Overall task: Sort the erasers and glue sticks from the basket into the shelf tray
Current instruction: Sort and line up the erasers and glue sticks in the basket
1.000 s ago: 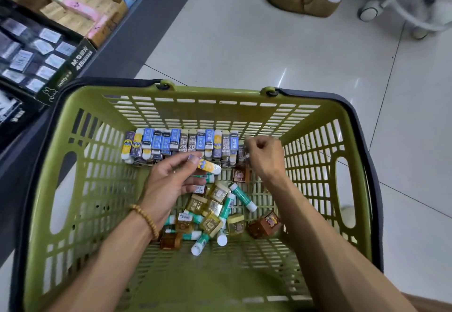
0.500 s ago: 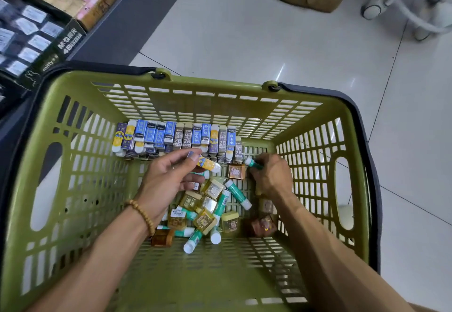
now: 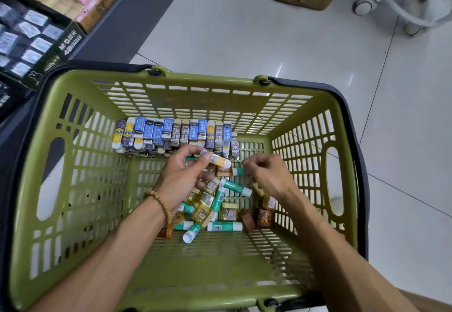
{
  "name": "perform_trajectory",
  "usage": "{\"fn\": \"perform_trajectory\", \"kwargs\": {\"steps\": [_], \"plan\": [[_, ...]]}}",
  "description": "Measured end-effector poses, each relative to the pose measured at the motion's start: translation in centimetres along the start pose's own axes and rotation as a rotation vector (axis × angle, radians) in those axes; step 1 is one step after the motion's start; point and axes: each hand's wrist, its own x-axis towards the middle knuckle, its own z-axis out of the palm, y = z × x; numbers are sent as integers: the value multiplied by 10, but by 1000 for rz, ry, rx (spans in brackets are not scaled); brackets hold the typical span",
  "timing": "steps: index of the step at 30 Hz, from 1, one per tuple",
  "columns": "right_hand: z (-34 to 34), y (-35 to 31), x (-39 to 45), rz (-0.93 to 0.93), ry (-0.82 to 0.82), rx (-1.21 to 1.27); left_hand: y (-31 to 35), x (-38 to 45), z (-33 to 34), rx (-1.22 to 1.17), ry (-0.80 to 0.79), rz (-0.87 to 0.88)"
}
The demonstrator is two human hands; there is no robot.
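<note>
Both hands are down in the basket (image 3: 73, 165), left hand (image 3: 182, 177) pinching an eraser (image 3: 216, 159), right hand (image 3: 267, 173) pinching a glue stick (image 3: 238, 171), so I'd grab firmly before lifting toward the shelf tray at far left.

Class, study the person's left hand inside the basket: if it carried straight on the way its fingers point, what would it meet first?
Probably the row of erasers against the basket's far wall, beyond the yellow-and-white stick held by the left hand; depth is uncertain.

Matt green plastic basket (image 3: 80, 165) on glossy smooth floor tiles (image 3: 244, 42).
</note>
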Motion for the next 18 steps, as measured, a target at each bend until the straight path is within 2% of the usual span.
{"fn": "perform_trajectory", "kwargs": {"steps": [2,4,9,14,18], "plan": [[-4,-11,-8,43,-70,205,-1,0,8,16,1,-7],[-5,-18,-11,27,-154,299,-1,0,16,36,-5,-20],[-7,-20,-9,7,-220,348,0,0,21,26,-52,-61],[-9,-13,13,148,143,468,0,-1,11,48,-53,-117],[12,-16,36,197,265,484,-2,-3,2,82,-100,-139]]}}
